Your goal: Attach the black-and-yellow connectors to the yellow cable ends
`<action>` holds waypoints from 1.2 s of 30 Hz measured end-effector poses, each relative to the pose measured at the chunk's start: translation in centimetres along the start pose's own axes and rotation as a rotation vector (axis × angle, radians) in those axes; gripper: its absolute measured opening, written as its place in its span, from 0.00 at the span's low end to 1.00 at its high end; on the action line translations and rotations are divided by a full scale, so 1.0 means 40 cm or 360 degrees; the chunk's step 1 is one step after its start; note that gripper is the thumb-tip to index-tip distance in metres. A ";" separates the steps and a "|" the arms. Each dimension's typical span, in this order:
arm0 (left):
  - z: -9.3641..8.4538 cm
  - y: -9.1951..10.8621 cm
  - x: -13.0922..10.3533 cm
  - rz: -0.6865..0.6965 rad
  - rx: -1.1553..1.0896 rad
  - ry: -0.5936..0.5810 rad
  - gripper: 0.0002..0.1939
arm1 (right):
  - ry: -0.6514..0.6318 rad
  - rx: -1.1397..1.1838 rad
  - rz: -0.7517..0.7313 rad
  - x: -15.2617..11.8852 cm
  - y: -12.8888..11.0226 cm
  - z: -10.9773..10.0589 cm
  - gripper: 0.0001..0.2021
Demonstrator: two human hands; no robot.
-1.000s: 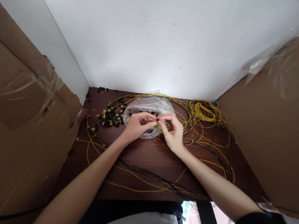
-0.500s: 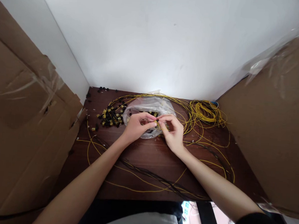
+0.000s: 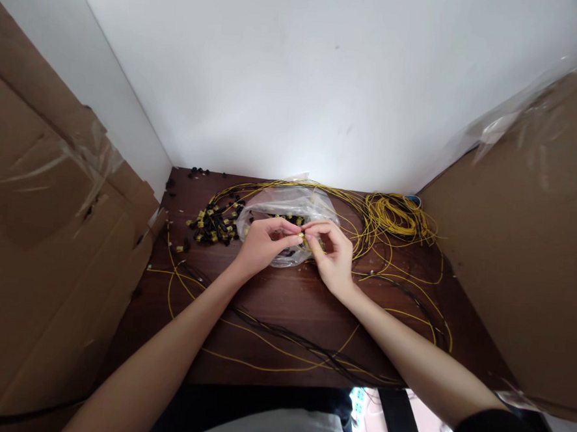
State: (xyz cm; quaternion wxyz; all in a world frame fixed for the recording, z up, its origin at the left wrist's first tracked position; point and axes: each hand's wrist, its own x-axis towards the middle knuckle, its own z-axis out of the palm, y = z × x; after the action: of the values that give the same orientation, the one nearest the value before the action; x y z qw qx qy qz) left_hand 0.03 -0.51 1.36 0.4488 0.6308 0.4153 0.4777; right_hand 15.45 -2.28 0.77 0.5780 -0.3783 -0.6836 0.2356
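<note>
Over a clear plastic bag [image 3: 262, 204] my two hands meet fingertip to fingertip. My left hand [image 3: 268, 242] pinches a small yellow-and-black connector [image 3: 302, 234] between thumb and fingers. From the other side my right hand [image 3: 332, 250] is closed at the same spot, apparently on a thin yellow wire [image 3: 322, 243] that runs by its fingers. The fingertips cover most of the connector, so how wire and connector fit together is hidden. More black and yellow pieces [image 3: 288, 218] show in the bag behind my fingers.
A pile of yellow-and-black connectors [image 3: 214, 223] lies left of the bag. Coiled yellow wires [image 3: 398, 216] rest at the back right. Loose black wires [image 3: 286, 334] cross the front of the brown table [image 3: 284, 294]. Cardboard [image 3: 58, 228] stands on both sides, a white wall behind.
Both hands stay in nearly the same place, fingertips together. The connector has turned slightly, showing more yellow between the fingers.
</note>
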 end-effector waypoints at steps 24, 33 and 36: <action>-0.001 0.004 0.002 0.0071 0.0065 -0.0045 0.10 | 0.0021 0.0021 0.0045 -0.004 0.004 0.002 0.02; -0.003 0.001 0.000 0.0106 0.0103 -0.0068 0.10 | -0.0003 -0.0016 0.0015 -0.002 0.003 0.001 0.03; -0.003 0.002 0.000 0.0104 0.0109 -0.0072 0.10 | -0.0001 -0.0006 0.0006 -0.002 0.002 0.002 0.03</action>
State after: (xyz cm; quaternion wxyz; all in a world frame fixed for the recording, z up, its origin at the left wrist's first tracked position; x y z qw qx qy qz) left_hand -0.10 -0.51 1.45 0.4204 0.6697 0.4004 0.4631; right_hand 15.40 -2.29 0.65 0.5765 -0.3806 -0.6836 0.2356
